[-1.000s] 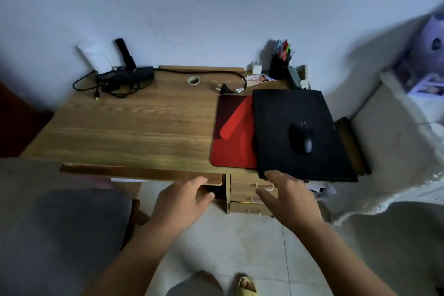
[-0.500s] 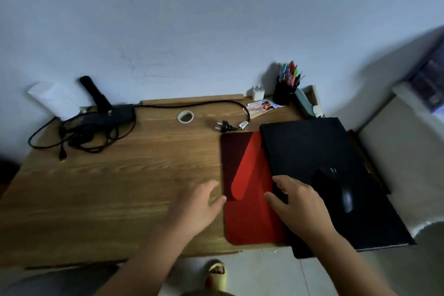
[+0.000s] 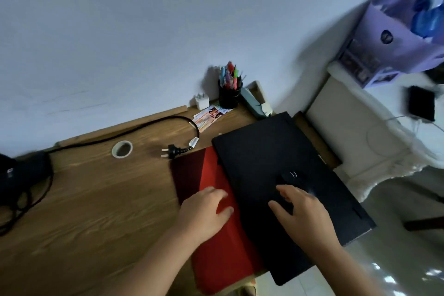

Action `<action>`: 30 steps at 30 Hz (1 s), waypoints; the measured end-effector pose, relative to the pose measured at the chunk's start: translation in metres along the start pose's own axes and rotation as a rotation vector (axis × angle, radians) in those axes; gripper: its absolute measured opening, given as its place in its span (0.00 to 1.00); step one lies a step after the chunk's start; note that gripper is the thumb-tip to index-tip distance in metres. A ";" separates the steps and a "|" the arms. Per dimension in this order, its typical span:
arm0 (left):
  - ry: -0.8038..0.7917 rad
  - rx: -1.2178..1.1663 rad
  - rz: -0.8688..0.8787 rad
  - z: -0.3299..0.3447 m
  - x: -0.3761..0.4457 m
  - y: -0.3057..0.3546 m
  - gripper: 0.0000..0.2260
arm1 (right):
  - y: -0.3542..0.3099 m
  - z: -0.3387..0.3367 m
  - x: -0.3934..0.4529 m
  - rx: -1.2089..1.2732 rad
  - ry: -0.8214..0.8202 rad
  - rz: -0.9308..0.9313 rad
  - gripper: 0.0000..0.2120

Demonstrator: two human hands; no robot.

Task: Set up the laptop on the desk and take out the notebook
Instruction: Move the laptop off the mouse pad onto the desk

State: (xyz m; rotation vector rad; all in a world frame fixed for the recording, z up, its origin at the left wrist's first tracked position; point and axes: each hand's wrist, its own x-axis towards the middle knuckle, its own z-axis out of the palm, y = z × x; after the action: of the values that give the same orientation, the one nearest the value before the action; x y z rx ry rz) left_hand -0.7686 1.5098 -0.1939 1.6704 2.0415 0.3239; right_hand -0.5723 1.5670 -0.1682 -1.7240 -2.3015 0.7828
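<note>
Laptop (image 3: 276,175) is lying shut and flat under the person's right hand (image 3: 305,216), its near corner sticking out past the front edge of the wooden desk (image 3: 96,199). That right hand is spread fairly wide, fingers loose, hovering over or maybe just brushing the black mouse (image 3: 292,179) that sits on the lid, honestly can't tell if it's actually touching, and it isn't gripping anything. Left hand (image 3: 204,211) is just beside it, palm down and fingers relaxed and open, over the red mat (image 3: 216,259) that pokes out from under the left side of the laptop; nothing held there either. Going out from the left hand, further back on the desk there's a loose black plug (image 3: 171,151) on a cable, and a roll of tape (image 3: 122,149) a bit further left of that. Way off to the left is a dark tangle of cords and some black block, too blurry to say what. Beyond the right hand, back by the wall, a black pen cup (image 3: 229,96) stuffed with coloured pens, a small white charger (image 3: 201,101) beside it, and a printed card (image 3: 209,115) lying flat in front of those. Well off to the right, apart from the desk, there's a purple bag (image 3: 394,45) and a dark phone (image 3: 421,103) on a white surface.
</note>
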 end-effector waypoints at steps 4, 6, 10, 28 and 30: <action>-0.022 0.040 0.081 0.009 0.043 0.026 0.18 | 0.036 -0.015 0.003 0.042 0.087 0.142 0.19; -0.037 0.060 0.124 0.014 0.064 0.040 0.18 | 0.053 -0.019 -0.001 0.059 0.126 0.227 0.20; -0.057 0.116 0.233 0.027 0.103 0.058 0.20 | 0.080 -0.013 -0.020 0.023 0.158 0.382 0.30; -0.320 0.394 0.133 0.020 0.215 0.012 0.54 | 0.081 0.054 -0.054 0.417 0.114 0.761 0.55; -0.341 0.395 0.139 0.019 0.221 0.014 0.55 | 0.078 0.057 -0.051 0.505 0.138 0.747 0.55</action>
State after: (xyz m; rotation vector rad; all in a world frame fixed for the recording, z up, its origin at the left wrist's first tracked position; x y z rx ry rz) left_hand -0.7785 1.7241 -0.2509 1.9431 1.8158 -0.3242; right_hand -0.5143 1.5174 -0.2459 -2.2539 -1.1757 1.1741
